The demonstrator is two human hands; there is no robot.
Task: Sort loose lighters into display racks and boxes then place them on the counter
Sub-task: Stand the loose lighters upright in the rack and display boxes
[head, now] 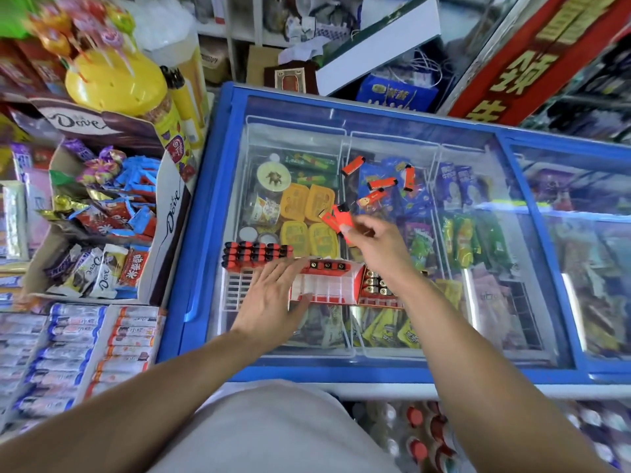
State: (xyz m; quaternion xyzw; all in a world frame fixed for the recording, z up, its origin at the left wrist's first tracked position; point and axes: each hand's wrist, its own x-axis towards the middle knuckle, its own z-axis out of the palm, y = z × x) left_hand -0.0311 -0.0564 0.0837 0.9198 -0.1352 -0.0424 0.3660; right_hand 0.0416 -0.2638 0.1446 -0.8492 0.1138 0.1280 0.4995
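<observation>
A: Under both hands?
B: Chest freezer (pixel 205 213), blue frame, sliding glass lid; packaged ice creams in wire baskets below the glass.

A: Left of the left hand?
B: Open Dove chocolate carton (pixel 164 213) full of wrapped sweets. Beyond it, yellow lollipop stand (pixel 116 83).

A: Past the right hand?
B: Red banner (pixel 532 59) with yellow characters, blue bag (pixel 396 92), cluttered white shelving (pixel 239 25). Light glare on the glass.

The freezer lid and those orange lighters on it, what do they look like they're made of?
The freezer lid looks like clear glass in a blue, probably plastic, frame: the goods below show through and it carries glare. The loose lighters seem glossy orange plastic with dark caps. The white rack looks like moulded plastic.
</observation>
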